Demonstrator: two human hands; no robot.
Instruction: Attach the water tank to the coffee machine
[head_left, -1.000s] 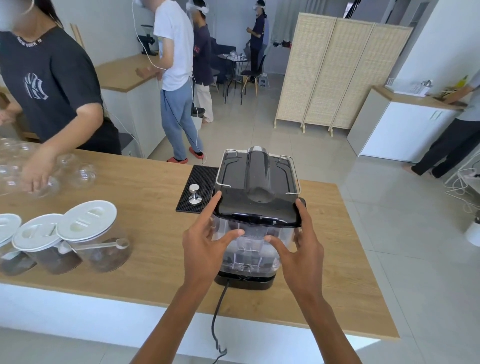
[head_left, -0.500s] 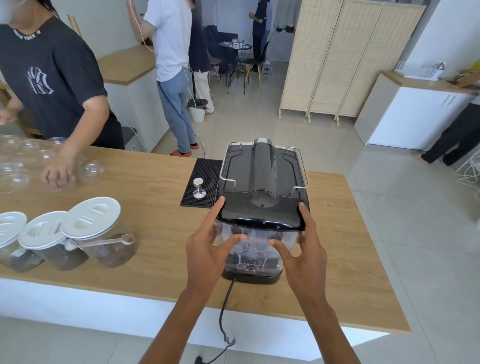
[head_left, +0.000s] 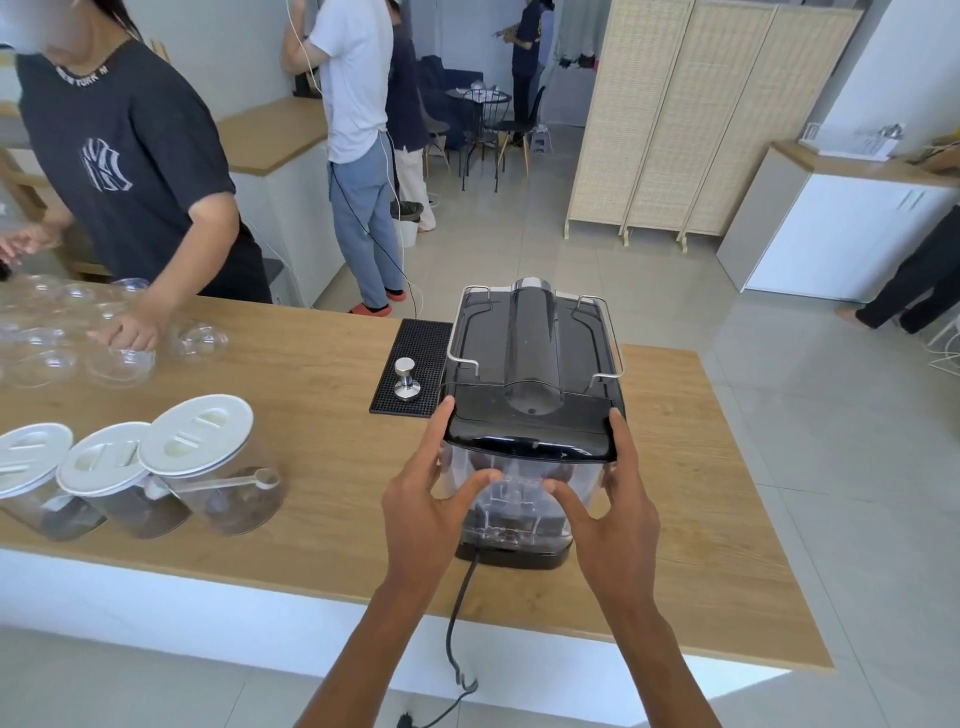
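A black coffee machine (head_left: 535, 353) stands on the wooden counter (head_left: 311, 415) with its back toward me. The clear water tank (head_left: 519, 499), topped by a glossy black lid (head_left: 530, 423), sits against the machine's rear. My left hand (head_left: 426, 493) grips the tank's left side, thumb on the clear front and a finger up along the lid's edge. On the tank's right side my right hand (head_left: 613, 499) holds it the same way. A black power cord (head_left: 457, 613) drops from under the tank over the counter's near edge.
A black tamping mat (head_left: 415, 358) with a metal tamper (head_left: 406, 379) lies left of the machine. Three white-lidded jars (head_left: 208, 462) stand at the near left. A person's hand (head_left: 130, 327) rests on clear cups (head_left: 119, 364) at the far left. Other people stand behind the counter.
My hands stay on the tank's sides; the tank and lid sit slightly lower and closer against the machine. My view has shifted a little; the person at left moved their hand over the cups.
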